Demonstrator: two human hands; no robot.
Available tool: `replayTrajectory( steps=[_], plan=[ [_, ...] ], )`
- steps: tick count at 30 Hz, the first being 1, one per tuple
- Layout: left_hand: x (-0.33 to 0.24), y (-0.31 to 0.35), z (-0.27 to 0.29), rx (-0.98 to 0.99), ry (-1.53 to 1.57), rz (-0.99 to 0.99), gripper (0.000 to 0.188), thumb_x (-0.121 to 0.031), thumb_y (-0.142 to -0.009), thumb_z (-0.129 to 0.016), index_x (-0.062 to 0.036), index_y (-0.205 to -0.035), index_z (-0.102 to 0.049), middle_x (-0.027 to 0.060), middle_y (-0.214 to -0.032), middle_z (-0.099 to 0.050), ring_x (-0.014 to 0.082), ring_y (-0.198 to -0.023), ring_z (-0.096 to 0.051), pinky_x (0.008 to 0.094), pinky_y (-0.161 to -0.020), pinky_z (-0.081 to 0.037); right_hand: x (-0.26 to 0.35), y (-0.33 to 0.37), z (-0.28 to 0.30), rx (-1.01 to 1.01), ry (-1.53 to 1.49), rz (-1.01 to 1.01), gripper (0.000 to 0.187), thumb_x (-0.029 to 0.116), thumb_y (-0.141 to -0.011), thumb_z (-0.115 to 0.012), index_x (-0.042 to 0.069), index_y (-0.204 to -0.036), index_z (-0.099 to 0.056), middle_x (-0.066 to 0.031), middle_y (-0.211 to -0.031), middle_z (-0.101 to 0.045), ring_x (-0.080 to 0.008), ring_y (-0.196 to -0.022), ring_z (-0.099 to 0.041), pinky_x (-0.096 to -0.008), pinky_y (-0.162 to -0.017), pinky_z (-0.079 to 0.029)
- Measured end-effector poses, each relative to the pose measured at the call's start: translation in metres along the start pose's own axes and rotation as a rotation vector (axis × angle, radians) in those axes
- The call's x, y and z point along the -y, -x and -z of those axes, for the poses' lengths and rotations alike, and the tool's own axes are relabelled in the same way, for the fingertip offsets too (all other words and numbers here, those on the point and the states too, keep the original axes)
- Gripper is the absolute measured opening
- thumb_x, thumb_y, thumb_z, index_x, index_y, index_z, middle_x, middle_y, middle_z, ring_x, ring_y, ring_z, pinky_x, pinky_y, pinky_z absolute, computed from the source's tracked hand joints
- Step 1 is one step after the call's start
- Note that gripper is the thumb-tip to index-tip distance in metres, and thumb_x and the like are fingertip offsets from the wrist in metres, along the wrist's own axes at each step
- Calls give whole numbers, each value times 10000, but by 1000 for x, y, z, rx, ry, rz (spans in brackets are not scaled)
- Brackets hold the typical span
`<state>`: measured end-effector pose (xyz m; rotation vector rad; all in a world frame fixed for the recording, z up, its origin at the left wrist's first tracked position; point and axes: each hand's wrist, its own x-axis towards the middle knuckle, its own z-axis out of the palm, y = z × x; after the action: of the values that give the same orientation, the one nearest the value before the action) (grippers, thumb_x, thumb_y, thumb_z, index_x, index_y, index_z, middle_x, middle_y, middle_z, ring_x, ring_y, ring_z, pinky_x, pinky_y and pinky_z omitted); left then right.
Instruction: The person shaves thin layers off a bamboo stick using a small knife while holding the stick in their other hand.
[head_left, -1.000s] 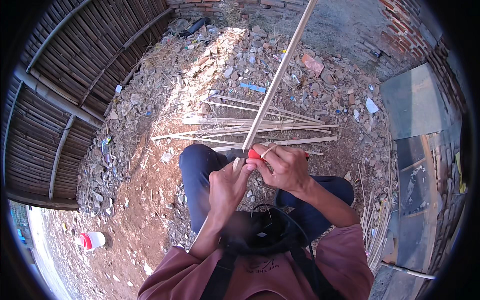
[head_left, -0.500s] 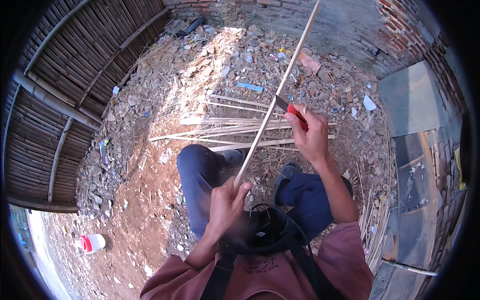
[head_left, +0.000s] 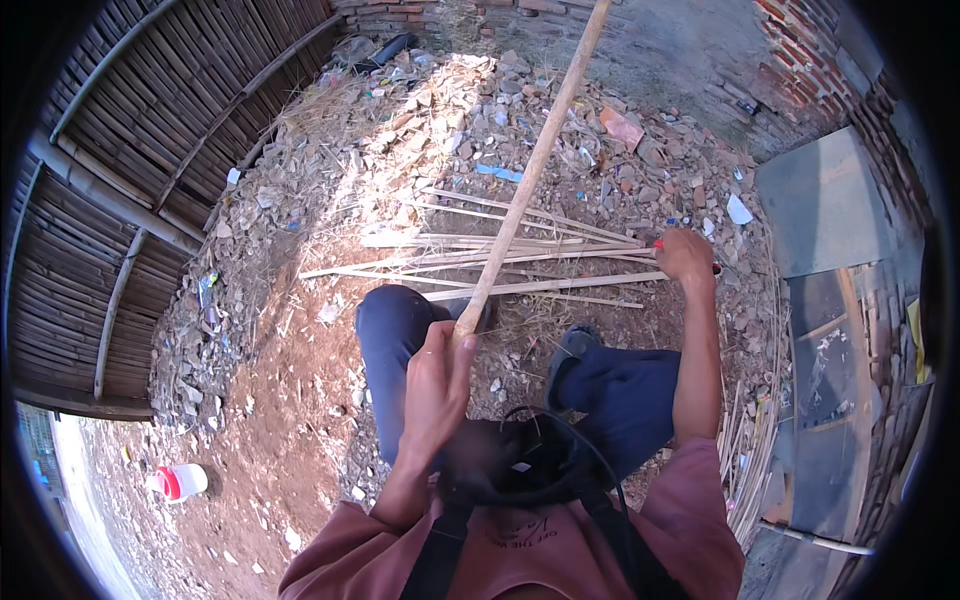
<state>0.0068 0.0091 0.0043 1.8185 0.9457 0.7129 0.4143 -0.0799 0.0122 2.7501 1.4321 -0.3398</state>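
Observation:
My left hand [head_left: 437,385] is closed round the lower end of a long bamboo strip [head_left: 535,175], which slants up and away to the right past the top edge. Off to the right, my right hand [head_left: 687,256] is closed on a knife with a red handle [head_left: 659,244]; bits of the handle show on either side of the fist and the blade is hidden. It is near the right ends of several pale bamboo strips [head_left: 480,262] lying on the ground. The knife is apart from the held strip.
Rubble and litter [head_left: 400,150] cover the ground before a brick wall [head_left: 660,50]. A bamboo-slat panel [head_left: 120,250] stands at the left. A white container with a red band [head_left: 182,483] lies at lower left. Boards [head_left: 825,200] lean at the right, beside long thin strips [head_left: 765,440].
My right hand has moved the knife away from the strip, out to the right and down. The strip has turned, showing a broader face, and my left hand has risen slightly.

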Motion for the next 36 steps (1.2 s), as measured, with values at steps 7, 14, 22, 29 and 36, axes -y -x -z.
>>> replayTrajectory(
  steps=[7, 14, 22, 29, 36],
  plan=[
    [-7, -3, 6, 21, 109, 50, 287, -224, -1040, -729, 21, -1117, -602, 78, -716, -638, 126, -634, -583, 318, -579, -457, 103, 43, 3, -253, -942, 493, 381, 367, -1074, -654, -7, -1121, -713, -75, -840, -694, -176, -706, -614, -361, -669, -492],
    [-19, -4, 8, 25, 108, -12, 400, -187, -904, -887, 2, -1144, -629, 12, -838, -694, 41, -758, -580, 229, -681, -492, 165, 74, -19, -290, -827, 968, 302, 338, -971, -778, 54, -1049, -713, -89, -859, -741, -283, -743, -747, -389, -634, -557],
    [-6, -4, 0, 64, 135, -11, 312, -145, -948, -846, 5, -1145, -656, 27, -865, -762, 20, -801, -638, 211, -658, -487, 174, 75, -36, -418, -745, 1019, 339, 380, -940, -790, 58, -1024, -724, -69, -838, -733, -281, -696, -728, -387, -598, -561],
    [-4, -2, -7, 11, 179, 12, 241, -154, -980, -815, 8, -1097, -681, 5, -837, -745, 13, -770, -610, 207, -649, -468, 181, 80, -33, -554, -728, 1036, 300, 331, -920, -808, 57, -1012, -730, -67, -815, -737, -279, -672, -733, -385, -580, -562],
    [-7, -3, -5, 4, 146, 33, 241, -209, -1011, -788, 9, -1040, -691, -38, -775, -644, 22, -733, -505, 226, -624, -419, 185, 87, -27, -586, -647, 977, 242, 285, -930, -803, 71, -1012, -728, -61, -811, -737, -259, -668, -739, -377, -572, -569]
  ],
)
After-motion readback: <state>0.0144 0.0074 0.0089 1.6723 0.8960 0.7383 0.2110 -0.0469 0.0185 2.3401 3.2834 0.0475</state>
